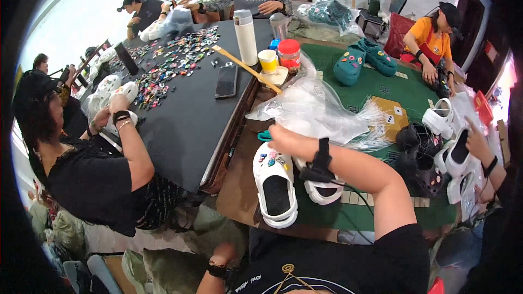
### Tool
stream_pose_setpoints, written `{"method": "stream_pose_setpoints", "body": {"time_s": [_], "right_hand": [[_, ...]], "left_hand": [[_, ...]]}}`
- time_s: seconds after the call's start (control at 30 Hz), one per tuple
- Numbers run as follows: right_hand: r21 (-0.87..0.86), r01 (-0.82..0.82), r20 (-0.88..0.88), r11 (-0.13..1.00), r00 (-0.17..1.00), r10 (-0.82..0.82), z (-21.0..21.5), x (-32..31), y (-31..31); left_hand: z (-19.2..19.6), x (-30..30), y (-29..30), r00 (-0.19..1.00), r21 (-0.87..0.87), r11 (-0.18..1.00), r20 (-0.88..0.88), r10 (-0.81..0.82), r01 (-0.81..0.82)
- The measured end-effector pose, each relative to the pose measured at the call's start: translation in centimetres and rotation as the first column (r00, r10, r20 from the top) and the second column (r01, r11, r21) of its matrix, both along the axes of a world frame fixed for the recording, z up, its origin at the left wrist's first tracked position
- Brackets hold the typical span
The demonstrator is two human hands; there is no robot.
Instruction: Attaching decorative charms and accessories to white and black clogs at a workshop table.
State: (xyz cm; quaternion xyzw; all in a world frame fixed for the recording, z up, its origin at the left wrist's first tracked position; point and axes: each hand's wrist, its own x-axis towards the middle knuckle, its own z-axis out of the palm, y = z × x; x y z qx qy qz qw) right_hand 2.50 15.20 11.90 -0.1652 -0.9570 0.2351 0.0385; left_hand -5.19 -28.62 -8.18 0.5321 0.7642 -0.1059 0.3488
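Note:
My right arm reaches across the table, a black band with a cable at its wrist. My right hand [286, 140] is above the toe of a white clog [274, 185] with colourful charms on it. Beside its fingertips lies a small teal loop [265, 135]. Its fingers are mostly hidden, so I cannot see whether they grip anything. Under my wrist sits a second white clog [325, 191], partly covered. Below the table edge, near my body, my left hand [224, 252] is smeared by motion; a dark watch is on that wrist.
Clear plastic bags [310, 106] and white ties [376, 122] lie beyond the clogs. Teal clogs [348, 65], black clogs [422, 155] and white clogs [438, 118] stand on the green mat. A bottle [245, 38], phone [226, 81] and scattered charms [158, 84] cover the dark table. Several co-workers sit around.

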Motion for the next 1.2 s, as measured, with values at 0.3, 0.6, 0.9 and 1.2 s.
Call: {"method": "stream_pose_setpoints", "body": {"time_s": [0.3, 0.6, 0.9, 1.2], "right_hand": [[0.555, 0.456, -0.513, 0.696, 0.846, -0.144, 7.0, 9.4, -3.3], [-0.247, 0.546, -0.805, 0.800, 0.344, -0.483, 5.4, 23.8, 10.9], [-0.825, 0.525, -0.506, 0.207, -0.524, -0.686, 9.8, 48.6, 13.2], [0.174, 0.889, -0.965, -0.423, 0.068, -0.255, 8.3, 46.0, 4.3]], "left_hand": [[13.3, 1.6, 10.6, 0.994, 0.729, 0.677, 0.053, 0.094, -0.103], [15.4, 2.7, 14.1, 0.958, 0.786, 0.553, 0.273, 0.093, -0.277], [17.7, 3.6, 16.2, 0.956, 0.879, 0.378, 0.282, 0.079, -0.290], [20.6, 2.3, 17.1, 0.982, 0.891, 0.439, 0.169, -0.087, -0.114]]}}
